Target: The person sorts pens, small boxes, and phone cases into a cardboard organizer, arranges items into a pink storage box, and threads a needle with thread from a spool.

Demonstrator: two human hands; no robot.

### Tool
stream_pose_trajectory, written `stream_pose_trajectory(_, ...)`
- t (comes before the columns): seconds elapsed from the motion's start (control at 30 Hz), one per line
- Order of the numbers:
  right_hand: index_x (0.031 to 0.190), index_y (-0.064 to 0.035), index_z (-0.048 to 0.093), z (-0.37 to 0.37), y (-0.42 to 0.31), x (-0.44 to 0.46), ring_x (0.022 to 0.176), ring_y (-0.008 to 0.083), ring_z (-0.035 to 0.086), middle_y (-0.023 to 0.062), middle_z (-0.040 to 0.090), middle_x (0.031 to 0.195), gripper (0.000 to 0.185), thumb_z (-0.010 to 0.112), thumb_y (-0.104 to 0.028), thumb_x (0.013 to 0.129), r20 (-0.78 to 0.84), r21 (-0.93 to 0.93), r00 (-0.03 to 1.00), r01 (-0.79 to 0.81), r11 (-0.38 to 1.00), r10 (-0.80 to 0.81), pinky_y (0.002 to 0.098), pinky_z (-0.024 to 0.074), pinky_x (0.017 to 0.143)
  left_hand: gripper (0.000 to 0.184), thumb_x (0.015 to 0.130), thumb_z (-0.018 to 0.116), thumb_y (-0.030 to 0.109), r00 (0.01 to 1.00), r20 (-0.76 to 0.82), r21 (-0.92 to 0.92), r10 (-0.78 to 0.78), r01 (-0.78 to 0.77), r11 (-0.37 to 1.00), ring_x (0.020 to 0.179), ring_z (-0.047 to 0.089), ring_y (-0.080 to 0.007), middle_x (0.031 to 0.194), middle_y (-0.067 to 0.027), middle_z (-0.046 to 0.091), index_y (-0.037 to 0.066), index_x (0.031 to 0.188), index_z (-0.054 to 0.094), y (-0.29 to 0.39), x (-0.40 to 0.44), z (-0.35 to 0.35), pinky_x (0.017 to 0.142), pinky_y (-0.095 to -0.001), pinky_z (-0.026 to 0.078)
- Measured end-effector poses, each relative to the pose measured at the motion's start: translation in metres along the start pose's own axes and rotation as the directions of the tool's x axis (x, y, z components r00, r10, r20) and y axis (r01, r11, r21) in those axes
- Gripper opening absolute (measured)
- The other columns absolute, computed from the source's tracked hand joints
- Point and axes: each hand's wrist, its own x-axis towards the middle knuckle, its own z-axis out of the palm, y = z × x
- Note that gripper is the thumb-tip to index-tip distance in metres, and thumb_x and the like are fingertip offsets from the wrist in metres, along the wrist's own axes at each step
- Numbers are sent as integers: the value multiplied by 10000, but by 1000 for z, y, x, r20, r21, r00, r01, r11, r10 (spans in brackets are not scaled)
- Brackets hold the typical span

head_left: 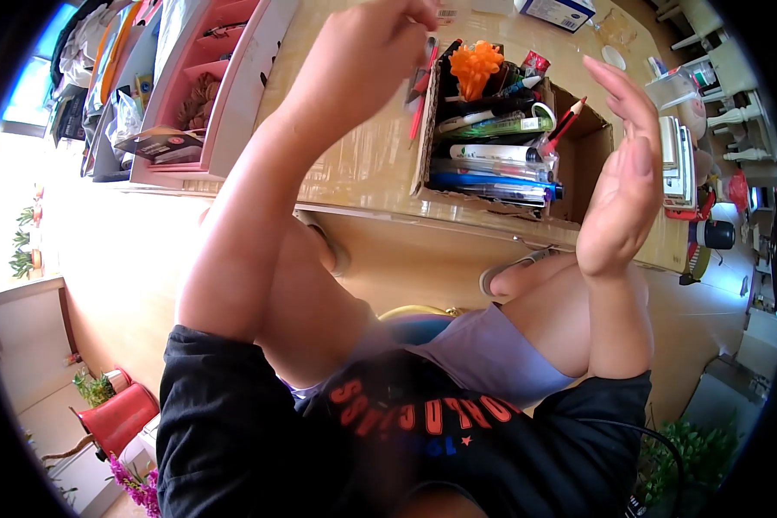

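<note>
A cardboard box (584,134) stands on the table, packed on its left side with pens and markers. A white marker (495,153), blue pens (492,183), a green-white pen (509,127) and an orange flower-shaped piece (475,69) show in it. A red pencil (567,123) leans over its right compartment. My left hand (380,52) is up beyond the box's left side, its fingers curled closed; what they hold, if anything, is unclear. Blurred red and grey slim items (421,86) lie below it. My right hand (626,173) is open by the box's right side, fingers stretched upward.
A pink shelf unit (224,104) with open compartments stands at the left of the table (345,177). A blue-white carton (559,12) lies at the back. Stacked books (678,164) and a dark cylinder (715,234) are at the right edge.
</note>
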Motion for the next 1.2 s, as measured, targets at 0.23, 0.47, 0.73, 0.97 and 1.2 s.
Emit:
stream_pose_trajectory(0.23,1338,108,524,5,-8,-11,1313,317,545,270,608,1344,503,266,-194,1030,-47,85,983,-175,981,180,424,346,1153,262,969,631,224,987,129,488,-98,23,872,862,683,-387,930,-197,723,5,1111,660,-77,10,17,795,-437,532)
stream_pose_trajectory(0.47,1308,149,521,5,-5,-7,1269,345,573,302,610,1309,486,268,-127,998,-30,30,999,-39,999,40,436,378,1149,524,924,673,494,977,110,495,-180,103,863,916,696,-441,939,-251,721,-22,1015,654,-71,19,37,833,-511,554)
stream_pose_trajectory(0.73,1259,134,529,7,8,-9,1222,357,587,308,621,1263,449,289,-155,1013,-203,145,978,73,987,-42,449,390,1125,488,844,762,386,942,261,585,-210,18,811,954,702,-403,978,-226,717,-46,1045,657,-62,16,27,834,-476,567)
stream_pose_trajectory(0.97,1230,112,548,2,5,-21,1187,295,595,254,642,1235,445,292,-192,1029,-209,125,967,-119,985,143,400,389,1096,195,920,623,100,967,201,847,-157,-91,524,1013,695,-396,1056,-270,654,-72,1007,586,-68,-8,56,807,-445,589)
stream_pose_trajectory(1.2,1171,81,614,-12,-1,-19,1051,194,624,165,684,1119,340,385,-130,1035,-288,260,944,-85,962,161,299,453,979,288,1009,519,202,941,106,523,-322,223,822,830,708,-381,1058,-258,655,-3,1209,496,-79,12,31,739,-466,588)
